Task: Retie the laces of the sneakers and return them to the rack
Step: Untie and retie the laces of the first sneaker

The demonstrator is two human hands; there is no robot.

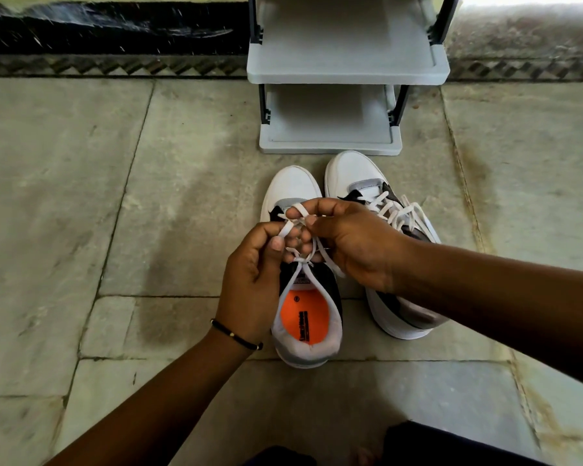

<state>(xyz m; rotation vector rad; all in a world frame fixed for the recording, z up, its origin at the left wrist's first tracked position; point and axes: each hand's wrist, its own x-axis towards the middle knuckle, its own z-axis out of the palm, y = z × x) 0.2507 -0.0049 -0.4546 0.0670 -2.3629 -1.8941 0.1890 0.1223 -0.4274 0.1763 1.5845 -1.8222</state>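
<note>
You are wearing one camera on your head, and it is looking forward and down at the stone floor (81, 196) in front of you. It is sitting close, so your two arms are reaching in from the bottom of the frame and filling much of the lower half. The sneakers (350, 183) are sitting in the middle of the frame. The rack (347, 68) is showing at the top middle, farther away. The wide lens is bending the edges. There is no second view sharing the scene.
</note>
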